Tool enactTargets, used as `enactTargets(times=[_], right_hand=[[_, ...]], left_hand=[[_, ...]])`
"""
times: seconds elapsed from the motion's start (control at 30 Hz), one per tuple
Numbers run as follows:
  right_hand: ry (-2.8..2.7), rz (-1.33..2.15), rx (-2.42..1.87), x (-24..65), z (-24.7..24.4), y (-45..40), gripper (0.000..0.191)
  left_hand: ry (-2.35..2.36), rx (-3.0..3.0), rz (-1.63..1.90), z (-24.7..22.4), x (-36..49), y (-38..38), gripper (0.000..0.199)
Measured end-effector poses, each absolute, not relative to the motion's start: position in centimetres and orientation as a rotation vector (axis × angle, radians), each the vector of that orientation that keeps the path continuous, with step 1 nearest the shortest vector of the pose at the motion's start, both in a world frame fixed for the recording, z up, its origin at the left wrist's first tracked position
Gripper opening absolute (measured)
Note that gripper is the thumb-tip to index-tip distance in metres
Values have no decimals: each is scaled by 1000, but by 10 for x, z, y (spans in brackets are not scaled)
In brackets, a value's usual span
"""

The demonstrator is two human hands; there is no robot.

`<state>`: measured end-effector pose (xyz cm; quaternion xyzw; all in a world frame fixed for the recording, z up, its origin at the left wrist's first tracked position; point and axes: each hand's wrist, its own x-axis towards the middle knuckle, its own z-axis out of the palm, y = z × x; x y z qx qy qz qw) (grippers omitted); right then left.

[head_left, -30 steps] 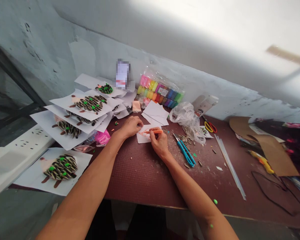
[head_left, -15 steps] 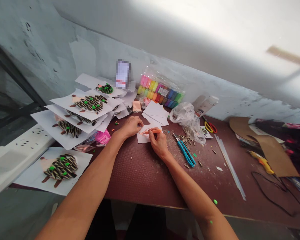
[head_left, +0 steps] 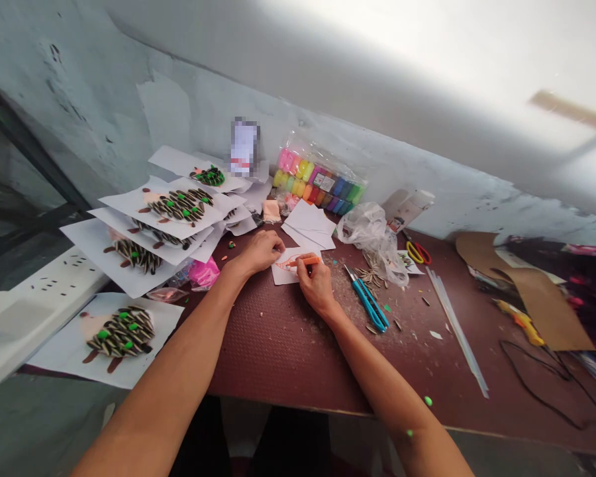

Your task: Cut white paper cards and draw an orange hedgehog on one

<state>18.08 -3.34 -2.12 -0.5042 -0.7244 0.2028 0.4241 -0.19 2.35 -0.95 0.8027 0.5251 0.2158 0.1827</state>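
Observation:
Between the fingers of my right hand [head_left: 316, 285] is an orange marker [head_left: 308, 262], its tip on a small white sheet of paper [head_left: 282, 277]. Orange outlines of a rounded shape show on that sheet, partly covered by the hand. My left hand [head_left: 262, 252] rests at the sheet's upper left edge, fingers bent and a little apart, gripping nothing visible. Just beyond the sheet lie more blank white papers [head_left: 308, 225]. A blue pair of tweezers or a similar slim tool [head_left: 368, 301] lies right of my right hand, beside scattered striped seeds [head_left: 372, 281].
Stacked papers with seed-covered hedgehog pictures [head_left: 179, 205] stand at left, near a white power strip [head_left: 34, 311]. Colored clay packs [head_left: 320, 182], a plastic bag [head_left: 372, 232] and a white bottle [head_left: 411, 209] line the wall. Scissors [head_left: 417, 253], clear sticks [head_left: 457, 331] and a yellow glue gun [head_left: 521, 321] lie right.
The marker and my right hand have barely shifted on the sheet. My left hand stays in place.

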Motion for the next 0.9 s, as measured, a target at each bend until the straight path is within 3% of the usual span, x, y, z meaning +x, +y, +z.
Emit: enactTargets(times=[0.9], right_hand=[[-1838,537,-1261,181,-20,-35,26]], left_hand=[[1500,2273,603,-9,-1,23,26]])
